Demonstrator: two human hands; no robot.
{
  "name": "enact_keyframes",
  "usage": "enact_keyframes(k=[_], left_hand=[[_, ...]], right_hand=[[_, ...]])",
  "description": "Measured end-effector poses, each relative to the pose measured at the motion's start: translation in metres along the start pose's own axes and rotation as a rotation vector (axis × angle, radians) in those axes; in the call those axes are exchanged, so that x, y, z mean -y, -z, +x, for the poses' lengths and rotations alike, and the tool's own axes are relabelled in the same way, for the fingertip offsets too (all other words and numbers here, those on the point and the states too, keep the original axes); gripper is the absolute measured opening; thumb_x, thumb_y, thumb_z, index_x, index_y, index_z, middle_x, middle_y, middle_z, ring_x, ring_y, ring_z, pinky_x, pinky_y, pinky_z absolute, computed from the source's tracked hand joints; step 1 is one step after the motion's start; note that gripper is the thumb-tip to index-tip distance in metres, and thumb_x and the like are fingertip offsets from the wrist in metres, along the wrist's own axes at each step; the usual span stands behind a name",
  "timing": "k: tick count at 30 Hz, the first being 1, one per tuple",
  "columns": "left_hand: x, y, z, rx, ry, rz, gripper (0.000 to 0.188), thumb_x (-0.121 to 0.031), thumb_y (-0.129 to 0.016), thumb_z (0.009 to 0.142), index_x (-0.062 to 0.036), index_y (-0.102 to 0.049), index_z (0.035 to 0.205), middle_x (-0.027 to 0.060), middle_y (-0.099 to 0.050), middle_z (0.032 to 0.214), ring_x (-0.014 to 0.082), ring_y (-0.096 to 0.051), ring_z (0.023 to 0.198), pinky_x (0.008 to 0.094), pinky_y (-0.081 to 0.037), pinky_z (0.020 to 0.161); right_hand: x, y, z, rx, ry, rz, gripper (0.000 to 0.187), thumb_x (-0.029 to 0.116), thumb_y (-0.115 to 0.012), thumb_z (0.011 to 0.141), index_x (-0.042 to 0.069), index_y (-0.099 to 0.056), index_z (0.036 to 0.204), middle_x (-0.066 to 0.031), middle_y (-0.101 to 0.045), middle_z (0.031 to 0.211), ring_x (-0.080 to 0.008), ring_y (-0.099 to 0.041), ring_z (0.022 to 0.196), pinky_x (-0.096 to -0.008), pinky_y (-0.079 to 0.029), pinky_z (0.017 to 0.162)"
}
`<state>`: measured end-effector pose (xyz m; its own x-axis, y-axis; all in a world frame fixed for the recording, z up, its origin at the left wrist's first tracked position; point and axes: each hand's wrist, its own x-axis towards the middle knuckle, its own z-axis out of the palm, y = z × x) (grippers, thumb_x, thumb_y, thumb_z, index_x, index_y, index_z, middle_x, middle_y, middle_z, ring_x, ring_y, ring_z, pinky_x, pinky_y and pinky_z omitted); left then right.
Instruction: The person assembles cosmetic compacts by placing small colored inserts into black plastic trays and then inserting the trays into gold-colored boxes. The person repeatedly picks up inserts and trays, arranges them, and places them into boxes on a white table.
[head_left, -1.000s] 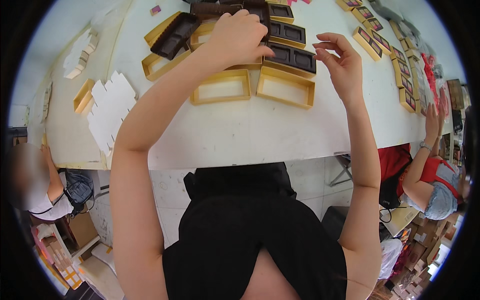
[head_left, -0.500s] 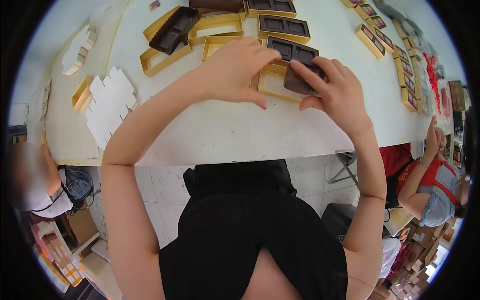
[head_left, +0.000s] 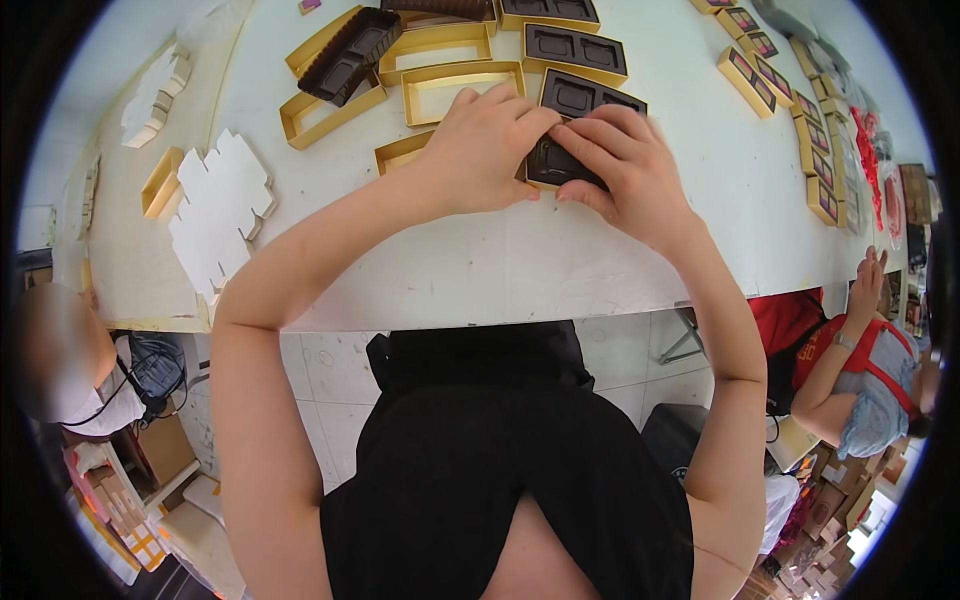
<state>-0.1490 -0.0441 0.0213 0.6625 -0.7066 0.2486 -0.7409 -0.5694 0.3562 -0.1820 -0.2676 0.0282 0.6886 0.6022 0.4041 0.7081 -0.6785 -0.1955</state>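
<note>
A dark brown plastic tray (head_left: 558,168) with moulded hollows lies in a small gold cardboard box close in front of me. My right hand (head_left: 635,170) is bent over the tray's right part, fingers on its far edge and thumb on its near side. At the left end, my left hand (head_left: 485,150) curls around the box, thumb near and fingers far, mostly hiding that end. The two hands' fingertips nearly meet at the far edge. Another gold box (head_left: 402,152) shows partly behind my left wrist.
Beyond my hands stand gold boxes with trays (head_left: 575,52), bare gold boxes (head_left: 462,90) and loose brown trays (head_left: 350,55). White die-cut card (head_left: 222,210) lies left. Filled boxes (head_left: 748,82) line the right. One person (head_left: 870,370) sits right, another (head_left: 80,360) left.
My right hand has moved left and lowered the brown tray from a tilt into the gold box. My left hand has closed in on the box's left end.
</note>
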Motion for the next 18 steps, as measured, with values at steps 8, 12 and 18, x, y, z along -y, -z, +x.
enact_keyframes(k=[8,12,18], left_hand=[[-0.001,0.000,-0.008,-0.045,0.001,0.031,0.067,-0.027,-0.091,0.060,-0.0073,-0.061,0.117,0.0051,-0.066,0.107,0.0235,-0.055,0.106,0.0390,-0.036,0.087],[-0.002,-0.005,-0.010,-0.082,0.013,0.030,0.066,-0.024,-0.091,0.060,-0.0073,-0.061,0.116,0.0043,-0.066,0.105,0.0240,-0.055,0.106,0.0390,-0.036,0.087],[-0.001,-0.004,-0.007,-0.081,0.014,-0.001,0.064,-0.022,-0.091,0.061,-0.0057,-0.061,0.115,0.0056,-0.064,0.112,0.0245,-0.053,0.109,0.0389,-0.037,0.088]], right_hand=[[0.031,0.007,-0.031,-0.227,-0.338,-0.001,0.048,0.011,-0.079,0.078,0.003,-0.063,0.123,-0.0140,-0.056,0.133,-0.0343,-0.053,0.121,-0.0428,-0.049,0.097],[0.022,0.010,-0.033,-0.265,-0.488,0.245,0.029,0.000,-0.072,0.083,-0.001,-0.068,0.112,-0.0116,-0.066,0.116,-0.0275,-0.065,0.101,-0.0336,-0.055,0.082],[0.015,0.018,-0.028,-0.251,-0.497,0.316,0.026,-0.004,-0.068,0.086,0.000,-0.070,0.112,-0.0100,-0.069,0.108,-0.0200,-0.067,0.088,-0.0276,-0.055,0.075]])
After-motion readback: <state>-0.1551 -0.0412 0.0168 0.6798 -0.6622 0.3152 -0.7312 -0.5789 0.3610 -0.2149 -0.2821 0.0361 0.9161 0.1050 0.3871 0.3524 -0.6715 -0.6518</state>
